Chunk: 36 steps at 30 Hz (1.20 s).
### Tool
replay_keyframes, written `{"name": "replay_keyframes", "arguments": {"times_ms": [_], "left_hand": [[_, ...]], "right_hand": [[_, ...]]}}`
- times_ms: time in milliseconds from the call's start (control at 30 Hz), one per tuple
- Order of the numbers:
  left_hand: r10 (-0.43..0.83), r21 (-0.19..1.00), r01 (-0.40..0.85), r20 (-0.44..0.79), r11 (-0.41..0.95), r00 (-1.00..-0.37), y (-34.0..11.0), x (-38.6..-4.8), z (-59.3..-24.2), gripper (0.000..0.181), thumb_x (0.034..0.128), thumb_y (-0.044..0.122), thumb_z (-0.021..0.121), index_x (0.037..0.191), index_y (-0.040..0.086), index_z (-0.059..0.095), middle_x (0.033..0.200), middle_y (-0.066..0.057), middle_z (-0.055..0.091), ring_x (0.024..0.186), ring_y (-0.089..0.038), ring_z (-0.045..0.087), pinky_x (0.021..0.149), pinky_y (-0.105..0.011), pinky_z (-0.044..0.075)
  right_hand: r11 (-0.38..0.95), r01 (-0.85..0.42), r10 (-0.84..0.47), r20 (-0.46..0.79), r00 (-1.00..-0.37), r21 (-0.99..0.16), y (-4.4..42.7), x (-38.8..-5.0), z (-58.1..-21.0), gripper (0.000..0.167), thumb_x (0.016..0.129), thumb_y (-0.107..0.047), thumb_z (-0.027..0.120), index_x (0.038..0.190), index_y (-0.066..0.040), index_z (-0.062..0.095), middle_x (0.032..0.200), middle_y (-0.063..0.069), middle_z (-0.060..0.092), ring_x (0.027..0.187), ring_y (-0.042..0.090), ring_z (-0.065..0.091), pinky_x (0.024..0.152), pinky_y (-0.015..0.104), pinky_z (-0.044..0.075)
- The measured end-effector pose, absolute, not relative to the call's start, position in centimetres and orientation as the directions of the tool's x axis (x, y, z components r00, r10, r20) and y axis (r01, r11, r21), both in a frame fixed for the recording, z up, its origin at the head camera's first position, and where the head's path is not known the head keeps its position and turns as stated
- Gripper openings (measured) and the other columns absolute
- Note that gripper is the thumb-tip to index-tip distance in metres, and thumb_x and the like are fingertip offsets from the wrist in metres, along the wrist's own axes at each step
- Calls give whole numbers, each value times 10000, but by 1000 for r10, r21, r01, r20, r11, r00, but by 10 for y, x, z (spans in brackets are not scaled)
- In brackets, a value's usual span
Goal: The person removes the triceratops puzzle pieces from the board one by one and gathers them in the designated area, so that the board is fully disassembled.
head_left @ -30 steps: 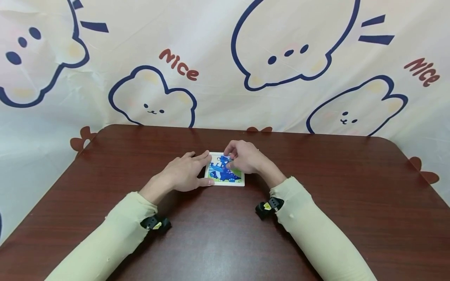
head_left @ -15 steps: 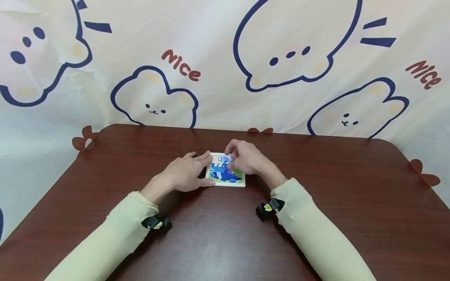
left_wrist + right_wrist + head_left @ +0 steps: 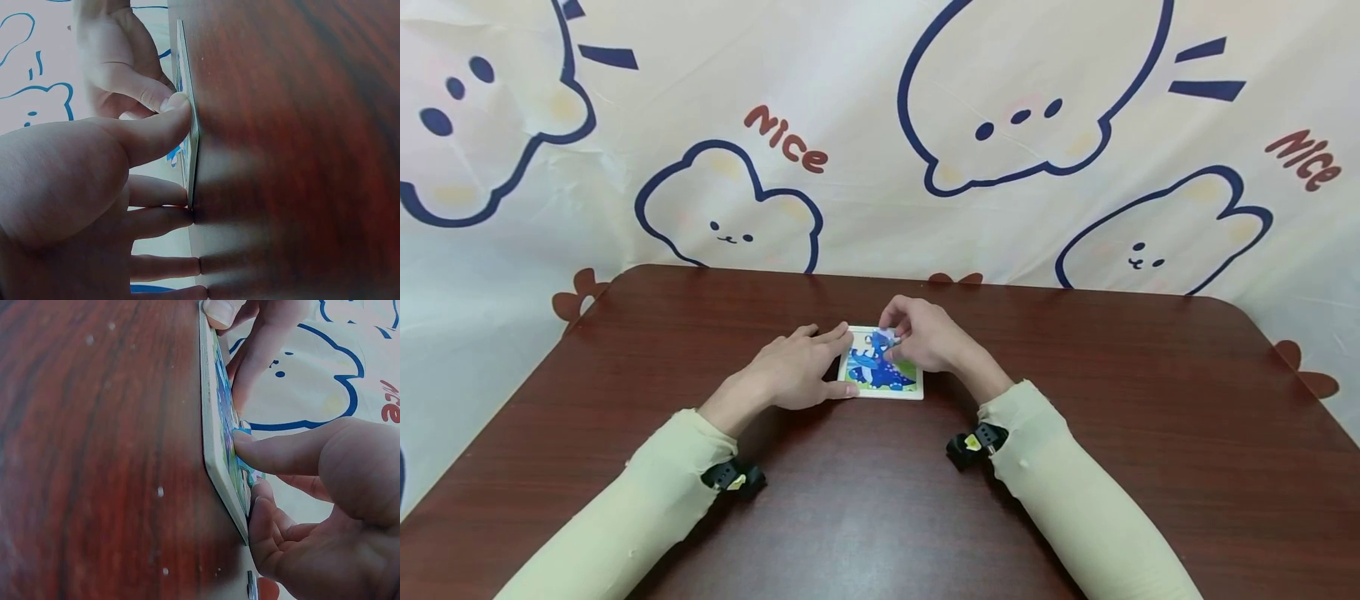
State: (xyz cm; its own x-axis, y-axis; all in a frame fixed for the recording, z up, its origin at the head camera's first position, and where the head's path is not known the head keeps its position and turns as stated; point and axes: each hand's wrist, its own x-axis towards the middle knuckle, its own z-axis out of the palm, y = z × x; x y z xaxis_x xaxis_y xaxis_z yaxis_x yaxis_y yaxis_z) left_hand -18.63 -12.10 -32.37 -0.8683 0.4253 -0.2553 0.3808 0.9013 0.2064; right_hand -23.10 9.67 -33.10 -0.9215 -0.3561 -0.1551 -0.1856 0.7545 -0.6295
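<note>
A flat square jigsaw puzzle (image 3: 880, 373) with a blue dinosaur picture and a white border lies on the table in the head view. My left hand (image 3: 792, 368) steadies its left side with fingers spread. The thumb rests on the near left corner, and the other fingertips reach the edge and tabletop in the left wrist view. Over the puzzle's far right part, my right hand (image 3: 925, 335) pinches a small blue puzzle piece (image 3: 251, 470) between thumb and fingers. That piece stands tilted up from the puzzle's surface. The right hand covers the puzzle's far right corner.
The dark brown wooden table (image 3: 880, 492) extends around the puzzle. Behind it hangs a pale curtain (image 3: 865, 208) with cartoon outlines. A small shiny object (image 3: 252, 584), kind unclear, shows beyond the puzzle in the right wrist view.
The puzzle piece in my right fingers has changed its tilt slightly, catching the light differently. Both hands stay in nearly the same place, and the head view has shifted a little.
</note>
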Motion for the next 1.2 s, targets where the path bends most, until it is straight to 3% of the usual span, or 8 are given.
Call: {"name": "replay_keyframes", "arguments": {"times_ms": [533,1200], "left_hand": [[423,205,379,-250,902,-871,-122,-186,-323,879,977,511,717,1675,137,335,1760,-94,291,1594,-494,297,1218,-727,331],[409,207,363,-263,908,-874,-121,-187,-325,886,972,519,720,1677,147,332,1761,-85,292,1601,-482,287,1230,-721,318]], "right_hand": [[746,-146,-338,-181,-924,-649,96,-233,-331,336,912,-109,833,1222,-104,701,1034,81,629,998,242,577,841,313,509],[711,-124,-330,-173,-928,-692,98,-233,-333,266,930,-102,810,1179,-88,716,1036,72,632,1019,239,570,881,331,494]]}}
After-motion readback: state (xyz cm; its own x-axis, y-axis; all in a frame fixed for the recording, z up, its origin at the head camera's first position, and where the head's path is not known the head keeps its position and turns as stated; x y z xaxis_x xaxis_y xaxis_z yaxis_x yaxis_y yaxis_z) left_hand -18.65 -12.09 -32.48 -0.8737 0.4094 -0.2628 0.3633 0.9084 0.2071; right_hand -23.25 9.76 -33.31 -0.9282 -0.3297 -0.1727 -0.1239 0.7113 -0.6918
